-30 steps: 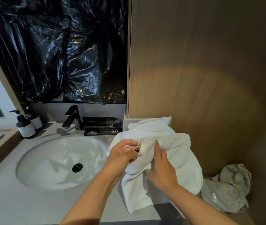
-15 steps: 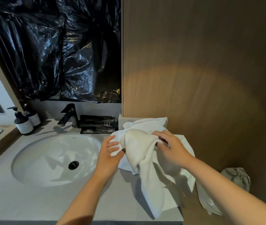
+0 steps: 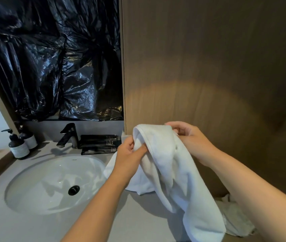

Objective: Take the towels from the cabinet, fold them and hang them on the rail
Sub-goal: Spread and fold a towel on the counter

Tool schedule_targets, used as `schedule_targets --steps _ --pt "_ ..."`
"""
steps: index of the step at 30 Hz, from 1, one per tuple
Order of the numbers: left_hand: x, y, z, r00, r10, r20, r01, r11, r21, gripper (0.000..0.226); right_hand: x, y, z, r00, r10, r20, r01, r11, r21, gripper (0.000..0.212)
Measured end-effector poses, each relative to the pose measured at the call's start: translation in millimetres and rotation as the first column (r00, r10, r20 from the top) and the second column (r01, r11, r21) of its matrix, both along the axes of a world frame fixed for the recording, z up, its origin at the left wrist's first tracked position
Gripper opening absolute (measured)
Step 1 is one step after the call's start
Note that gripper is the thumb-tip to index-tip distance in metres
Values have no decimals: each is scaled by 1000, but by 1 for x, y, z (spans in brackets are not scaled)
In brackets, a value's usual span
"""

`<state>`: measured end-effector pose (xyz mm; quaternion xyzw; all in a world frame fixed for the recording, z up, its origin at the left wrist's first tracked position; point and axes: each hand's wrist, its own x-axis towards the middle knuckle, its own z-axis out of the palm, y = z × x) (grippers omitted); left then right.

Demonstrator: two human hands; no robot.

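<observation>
Since a moment ago both hands have lifted the towel (image 3: 166, 165) off the counter (image 3: 34, 224). The left hand (image 3: 130, 158) and right hand (image 3: 189, 138) pinch its top edge; I'd find the corners before folding.

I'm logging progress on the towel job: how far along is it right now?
Done: one white towel is out of the cabinet. In hand: the left hand and right hand grip its top edge, unfolded, hanging over the counter. Left: folding and hanging; no rail is in view.
</observation>
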<state>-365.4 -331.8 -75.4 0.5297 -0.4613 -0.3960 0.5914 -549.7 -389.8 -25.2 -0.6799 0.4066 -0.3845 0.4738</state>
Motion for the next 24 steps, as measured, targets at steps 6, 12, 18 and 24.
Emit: schedule_targets --steps 6,12,18,24 --pt "-7 -8 20 984 167 -61 -169 985 -39 36 -3 23 -2 955 -295 -30 267 901 -342 29" --pt "-25 -10 58 979 184 -94 -190 980 -59 40 -2 50 13 916 -272 -294 96 861 -500 42" --pt "-34 -5 78 995 94 25 -92 992 -84 36 -15 37 24 946 -254 -199 140 878 -458 22" --pt "-29 -3 81 978 83 190 -67 994 -86 23 -11 25 30 937 -311 -161 198 849 -490 19"
